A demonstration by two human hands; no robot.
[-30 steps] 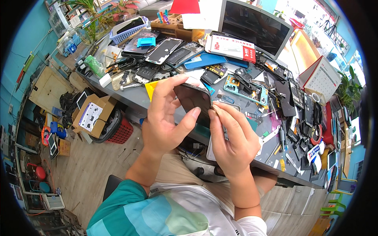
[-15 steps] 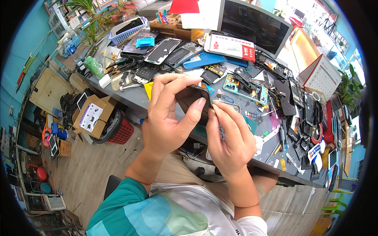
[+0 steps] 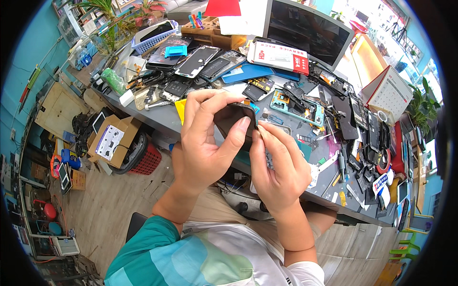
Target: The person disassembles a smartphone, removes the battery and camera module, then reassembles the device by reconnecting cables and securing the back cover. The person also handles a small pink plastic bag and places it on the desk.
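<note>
- The dark phone (image 3: pixel 231 117) is held up above the person's lap, just in front of the near edge of the desk (image 3: pixel 163 117).
- The left hand (image 3: pixel 202 148) is partly curled, fingers over the far edge and thumb on the dark face, gripping it.
- The right hand (image 3: pixel 282 167) has thumb and fingertips pinched together at the phone's right edge; whether they grip the rim or some small piece cannot be told.
- It looks light and stiff, its smooth face probably slippery and, if glass, easily cracked.
- The side rims seem the safest hold; hard thumb pressure mid-face, or bending, could damage it.
</note>
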